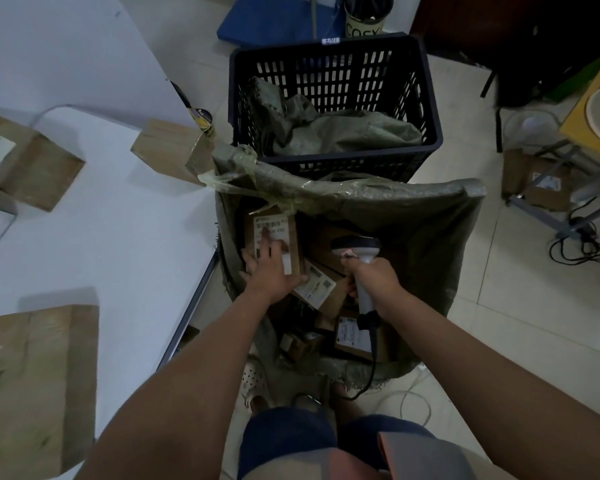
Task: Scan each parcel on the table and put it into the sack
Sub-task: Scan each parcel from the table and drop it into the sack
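White table to my left on a pale tiled floor; three cardboard boxes remain on it. Directly ahead, the green sack stands open, a black crate behind it. My left hand, fingers spread flat, presses a labelled parcel inside the sack atop other parcels. My right hand grips the corded scanner, held over the sack's mouth.
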Demonstrator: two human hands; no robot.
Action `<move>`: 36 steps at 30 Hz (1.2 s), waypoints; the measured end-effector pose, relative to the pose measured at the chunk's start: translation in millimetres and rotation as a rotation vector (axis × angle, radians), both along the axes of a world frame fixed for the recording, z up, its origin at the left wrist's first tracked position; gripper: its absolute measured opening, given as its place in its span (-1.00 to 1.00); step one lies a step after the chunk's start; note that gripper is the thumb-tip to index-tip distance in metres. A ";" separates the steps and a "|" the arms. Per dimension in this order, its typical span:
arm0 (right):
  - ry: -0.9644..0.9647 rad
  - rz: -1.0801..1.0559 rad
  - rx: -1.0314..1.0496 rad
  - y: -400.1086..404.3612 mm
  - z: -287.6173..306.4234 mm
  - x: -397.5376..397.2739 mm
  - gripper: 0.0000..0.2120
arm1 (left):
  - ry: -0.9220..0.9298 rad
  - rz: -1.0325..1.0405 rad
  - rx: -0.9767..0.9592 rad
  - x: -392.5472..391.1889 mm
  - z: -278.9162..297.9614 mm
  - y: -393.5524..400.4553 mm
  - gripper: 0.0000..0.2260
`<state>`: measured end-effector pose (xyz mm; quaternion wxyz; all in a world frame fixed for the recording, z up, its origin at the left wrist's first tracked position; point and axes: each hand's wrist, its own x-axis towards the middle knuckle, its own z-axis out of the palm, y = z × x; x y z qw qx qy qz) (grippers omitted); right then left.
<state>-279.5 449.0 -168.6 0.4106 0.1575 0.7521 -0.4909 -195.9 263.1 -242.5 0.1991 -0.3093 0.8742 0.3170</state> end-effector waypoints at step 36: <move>0.340 0.142 -0.180 -260.8 120.6 60.8 -0.81 | 0.186 -0.227 -0.175 98.0 97.3 -274.9 -0.70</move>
